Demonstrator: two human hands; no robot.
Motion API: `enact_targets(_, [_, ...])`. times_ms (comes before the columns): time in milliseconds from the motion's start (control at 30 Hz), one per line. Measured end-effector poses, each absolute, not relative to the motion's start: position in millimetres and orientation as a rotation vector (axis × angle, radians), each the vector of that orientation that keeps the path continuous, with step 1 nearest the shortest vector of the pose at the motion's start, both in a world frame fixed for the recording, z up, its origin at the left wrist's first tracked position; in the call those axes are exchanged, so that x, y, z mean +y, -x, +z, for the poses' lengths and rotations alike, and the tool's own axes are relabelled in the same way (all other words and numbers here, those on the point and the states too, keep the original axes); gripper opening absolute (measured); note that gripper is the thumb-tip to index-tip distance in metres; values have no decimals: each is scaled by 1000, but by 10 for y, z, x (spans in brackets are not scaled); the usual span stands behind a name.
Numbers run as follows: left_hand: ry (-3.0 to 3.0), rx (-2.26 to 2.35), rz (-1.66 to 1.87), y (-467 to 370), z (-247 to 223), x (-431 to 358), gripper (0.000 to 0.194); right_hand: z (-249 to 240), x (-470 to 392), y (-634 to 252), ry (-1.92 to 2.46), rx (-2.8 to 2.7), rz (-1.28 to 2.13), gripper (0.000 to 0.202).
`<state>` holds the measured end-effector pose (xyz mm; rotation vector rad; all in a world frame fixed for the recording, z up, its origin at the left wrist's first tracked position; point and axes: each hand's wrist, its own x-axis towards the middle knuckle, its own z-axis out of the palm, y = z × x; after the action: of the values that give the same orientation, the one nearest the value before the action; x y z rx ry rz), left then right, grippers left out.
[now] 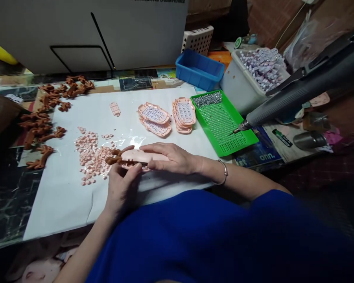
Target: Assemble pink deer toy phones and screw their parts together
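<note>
Close to my body, both hands grip a pink plastic toy shell [132, 155] with a brown figure piece [115, 157] sticking out of its left end. My left hand [122, 184] holds the near lower edge, thumb against the seam. Over the top and right end of the shell lies my right hand [174, 157], its fingers wrapped round it. A dark gap shows along the shell's near side. Left of the hands is a heap of small pink plastic parts [93, 157]. Beyond them lie stacked pink panels with keypads [155, 116] and a second stack [184, 114].
A green tray [221, 151] of small screws [208, 99] sits at the right, with an electric screwdriver [271, 98] hanging over it. Behind are a blue bin [199, 70] and a white bin of parts [233, 74]. Brown pieces [41, 122] line the left side.
</note>
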<state>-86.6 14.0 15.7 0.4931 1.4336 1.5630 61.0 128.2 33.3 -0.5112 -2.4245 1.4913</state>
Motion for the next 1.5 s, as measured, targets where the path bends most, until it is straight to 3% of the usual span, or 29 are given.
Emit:
enact_targets(200, [-395,1264,1630,784,268,236,34,408,1388,-552,619,-2378,1652,55])
enact_targets(367, [-387,1228,1582,778,383,421,45,425,1482,-420,750,-2144,2074,72])
enact_targets(500, [-395,1296,1662,818,380,532,50,353,1477,-333,680,-1649,2509,69])
enact_targets(700, [-378,1294,1636,803,315,525,46,281,1448,-354,634,-1445,2627,60])
enact_targets(800, [-374,1276,1626,795,305,509,49,305,1436,-369,649,-1595,2476,61])
enact_targets(900, [-381,1222,1596,810,313,498,57,363,1424,-402,680,-1994,2053,57])
enact_targets(1000, [-420,1219,1556,824,320,477,49,430,1415,-468,750,-2310,1655,51])
enact_targets(1167, [-416,1166,1612,812,301,445,30,488,1401,-549,628,-2466,1485,48])
enact_targets(1500, [-369,1121,1621,822,368,485,23,450,1347,-522,559,-2792,940,48])
